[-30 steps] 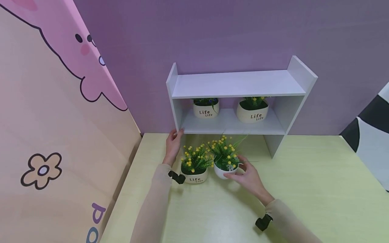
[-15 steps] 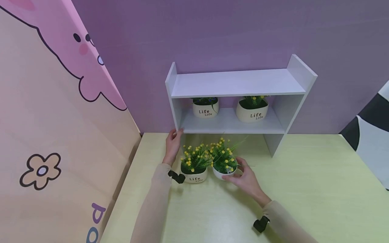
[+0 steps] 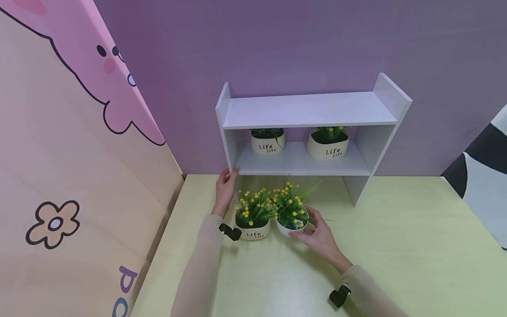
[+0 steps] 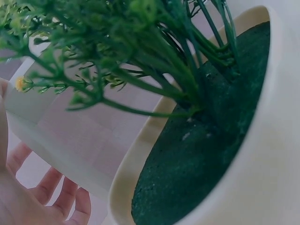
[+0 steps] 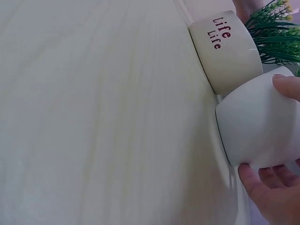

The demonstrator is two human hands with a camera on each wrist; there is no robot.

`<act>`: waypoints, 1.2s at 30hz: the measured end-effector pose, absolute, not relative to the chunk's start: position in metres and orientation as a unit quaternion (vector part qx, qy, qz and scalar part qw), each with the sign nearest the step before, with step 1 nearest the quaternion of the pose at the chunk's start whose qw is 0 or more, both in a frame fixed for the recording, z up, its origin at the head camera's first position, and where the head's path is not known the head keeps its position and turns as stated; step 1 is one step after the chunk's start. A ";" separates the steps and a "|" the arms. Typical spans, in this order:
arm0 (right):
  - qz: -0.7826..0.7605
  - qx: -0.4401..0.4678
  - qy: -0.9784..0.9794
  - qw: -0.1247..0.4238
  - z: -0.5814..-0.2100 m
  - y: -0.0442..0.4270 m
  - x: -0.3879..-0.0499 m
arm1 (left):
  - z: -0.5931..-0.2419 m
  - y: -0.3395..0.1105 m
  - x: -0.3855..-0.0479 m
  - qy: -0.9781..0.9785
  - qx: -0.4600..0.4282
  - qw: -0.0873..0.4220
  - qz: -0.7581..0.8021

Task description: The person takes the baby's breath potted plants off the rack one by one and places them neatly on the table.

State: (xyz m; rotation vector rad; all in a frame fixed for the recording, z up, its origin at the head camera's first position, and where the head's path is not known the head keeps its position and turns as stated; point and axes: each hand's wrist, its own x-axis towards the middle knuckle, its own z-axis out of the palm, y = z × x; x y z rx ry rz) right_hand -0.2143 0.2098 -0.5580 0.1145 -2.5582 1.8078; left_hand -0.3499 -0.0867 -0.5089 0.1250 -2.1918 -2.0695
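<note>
Right hand (image 3: 318, 238) grasps white flowerpot (image 5: 255, 125), three o'clock of "Life" planter (image 3: 253, 233): keep level. Left hand (image 3: 225, 191) grips shelf unit (image 3: 313, 109).

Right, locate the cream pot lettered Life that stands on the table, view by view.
Head: the cream pot is below centre, just left of the white pot.
Left wrist: the cream pot fills the right side, its lettering not visible.
Right wrist: the cream pot is upper right, above the white pot.
Shared landmark: its green foliage, in all three.
</note>
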 end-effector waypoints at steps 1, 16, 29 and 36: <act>0.577 0.036 -0.816 0.003 -0.558 0.209 -0.214 | -0.509 -0.087 -0.350 -0.725 0.040 0.062 -0.685; 0.573 0.038 -0.819 0.000 -0.549 0.210 -0.207 | -0.510 -0.086 -0.349 -0.722 0.037 0.064 -0.688; 0.527 0.078 -0.843 0.072 -0.523 0.220 -0.208 | -0.509 -0.088 -0.350 -0.726 0.035 0.062 -0.684; 0.532 0.092 -0.836 0.094 -0.506 0.224 -0.212 | -0.509 -0.088 -0.350 -0.728 0.035 0.060 -0.682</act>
